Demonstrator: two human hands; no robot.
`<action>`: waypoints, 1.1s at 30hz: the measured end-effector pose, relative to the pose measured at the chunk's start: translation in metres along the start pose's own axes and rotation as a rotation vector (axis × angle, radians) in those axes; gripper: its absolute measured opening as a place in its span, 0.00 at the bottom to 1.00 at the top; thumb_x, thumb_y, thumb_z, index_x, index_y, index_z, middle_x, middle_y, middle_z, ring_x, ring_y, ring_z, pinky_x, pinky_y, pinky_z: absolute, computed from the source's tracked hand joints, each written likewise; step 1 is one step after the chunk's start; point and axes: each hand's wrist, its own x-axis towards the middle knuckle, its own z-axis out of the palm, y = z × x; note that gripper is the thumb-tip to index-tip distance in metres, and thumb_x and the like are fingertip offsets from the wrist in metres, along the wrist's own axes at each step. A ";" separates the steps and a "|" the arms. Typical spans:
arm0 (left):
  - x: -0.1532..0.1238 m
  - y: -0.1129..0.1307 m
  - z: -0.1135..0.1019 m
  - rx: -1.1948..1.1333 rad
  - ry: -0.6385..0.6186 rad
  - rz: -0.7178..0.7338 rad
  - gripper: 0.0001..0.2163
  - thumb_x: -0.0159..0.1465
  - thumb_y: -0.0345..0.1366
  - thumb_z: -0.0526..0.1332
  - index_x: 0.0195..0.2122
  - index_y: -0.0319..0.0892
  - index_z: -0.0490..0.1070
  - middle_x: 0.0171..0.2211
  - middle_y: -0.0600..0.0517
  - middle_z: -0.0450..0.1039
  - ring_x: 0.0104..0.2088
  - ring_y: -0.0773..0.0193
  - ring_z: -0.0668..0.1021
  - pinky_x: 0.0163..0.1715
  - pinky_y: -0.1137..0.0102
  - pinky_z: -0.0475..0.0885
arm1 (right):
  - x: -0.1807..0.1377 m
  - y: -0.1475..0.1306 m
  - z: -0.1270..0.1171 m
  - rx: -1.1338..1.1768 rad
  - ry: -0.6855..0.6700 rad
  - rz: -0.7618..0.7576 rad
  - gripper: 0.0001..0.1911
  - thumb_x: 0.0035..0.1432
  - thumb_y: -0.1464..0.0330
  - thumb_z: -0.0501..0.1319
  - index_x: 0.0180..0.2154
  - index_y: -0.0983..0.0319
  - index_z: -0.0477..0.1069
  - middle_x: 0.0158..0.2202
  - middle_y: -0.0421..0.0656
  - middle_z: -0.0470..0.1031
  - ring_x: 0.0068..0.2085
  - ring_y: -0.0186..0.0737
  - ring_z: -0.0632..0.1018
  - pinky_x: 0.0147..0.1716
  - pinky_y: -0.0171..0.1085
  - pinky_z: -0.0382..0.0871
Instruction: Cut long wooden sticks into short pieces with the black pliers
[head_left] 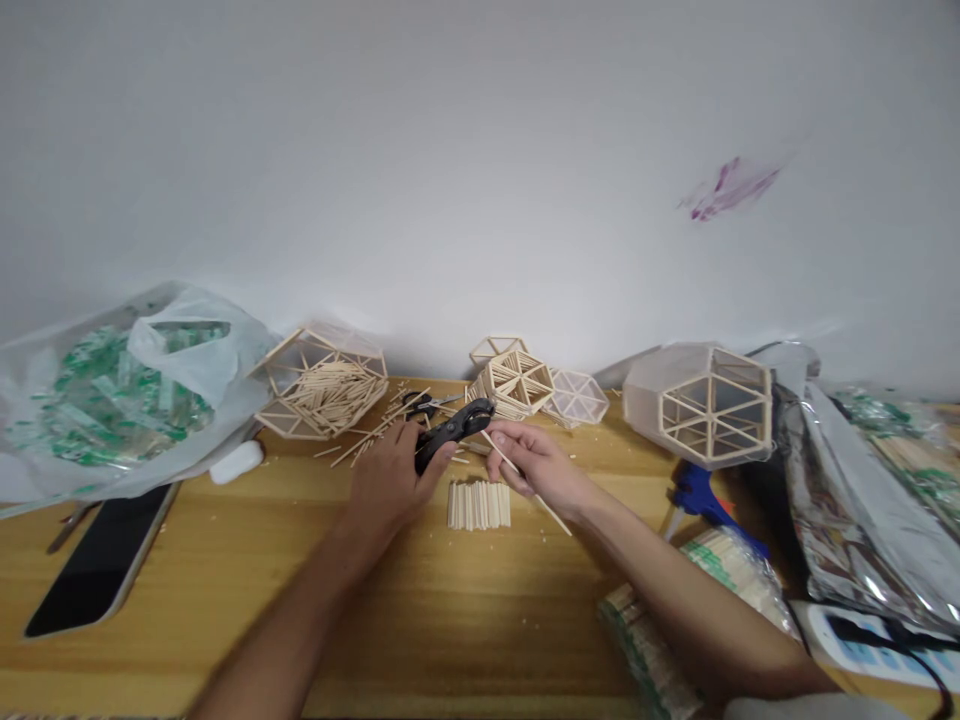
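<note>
My left hand (394, 468) is wrapped round the handles of a black hand cutter (453, 428), whose head points up and to the right. In my right hand (536, 460) a thin wooden stick (551, 513) is pinched, with its upper end at the cutter's head and its other end slanting down to the right. Just below the hands, a row of short cut sticks (478, 505) lies side by side on the wooden table (450, 620). Behind my left hand are black-handled scissors (424, 404) and scattered loose sticks (367, 437).
At the left stand a plastic bag (150, 400) of green-marked wrappers, a phone (101, 560) and a stick-filled octagonal frame (322, 385). Hexagonal stick frames (517, 380) rest by the wall. Rightward are a larger frame (709, 405), a blue glue gun (705, 495), packaged sticks (649, 650) and a power strip (862, 640).
</note>
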 end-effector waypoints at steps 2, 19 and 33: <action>0.000 0.000 0.000 0.005 -0.004 -0.005 0.20 0.70 0.53 0.52 0.40 0.41 0.71 0.35 0.44 0.76 0.34 0.51 0.79 0.33 0.63 0.68 | 0.001 0.001 -0.001 -0.017 0.004 -0.006 0.22 0.62 0.53 0.63 0.48 0.63 0.72 0.24 0.37 0.76 0.15 0.25 0.56 0.15 0.31 0.45; 0.001 -0.003 0.001 0.017 0.009 0.010 0.20 0.69 0.53 0.54 0.40 0.40 0.71 0.36 0.42 0.76 0.35 0.50 0.79 0.34 0.63 0.69 | 0.001 0.004 -0.001 -0.089 0.027 -0.049 0.23 0.63 0.54 0.62 0.50 0.64 0.71 0.26 0.39 0.78 0.15 0.25 0.56 0.16 0.31 0.46; 0.001 -0.001 0.002 0.049 0.002 0.009 0.21 0.70 0.53 0.52 0.44 0.39 0.71 0.38 0.43 0.77 0.36 0.50 0.79 0.35 0.62 0.70 | 0.002 0.004 -0.002 -0.095 0.039 -0.049 0.24 0.62 0.53 0.63 0.51 0.64 0.70 0.26 0.39 0.78 0.15 0.26 0.57 0.16 0.31 0.46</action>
